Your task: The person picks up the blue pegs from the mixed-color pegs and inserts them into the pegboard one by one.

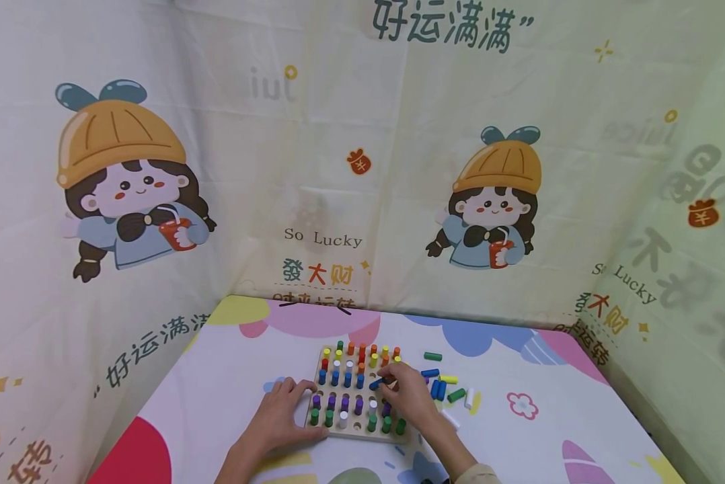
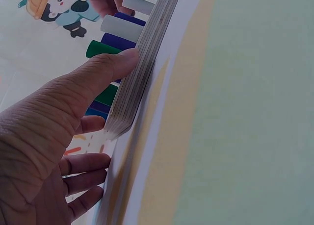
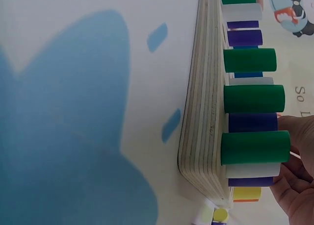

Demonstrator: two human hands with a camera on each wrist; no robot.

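A wooden pegboard (image 1: 365, 435) stands on the table with rows of coloured pegs upright in its holes. My left hand (image 1: 278, 413) holds its near left corner, thumb along the front edge and index finger at the left side; the other fingers (image 2: 86, 181) are spread off the board. Over the board's right part, my right hand (image 1: 412, 396) pinches a blue peg (image 1: 377, 384) that lies tilted between thumb and fingers. Whether its lower end touches a hole cannot be told. Green pegs (image 3: 255, 98) line the front row, and purple pegs (image 1: 345, 403) stand behind.
Loose pegs lie right of the board, among them a green peg (image 1: 432, 356), a yellow peg (image 1: 448, 380), two blue pegs (image 1: 438, 390) and a white peg (image 1: 469, 398). A patterned cloth covers the table (image 1: 508, 444). Printed curtains (image 1: 393, 202) hang behind and at both sides.
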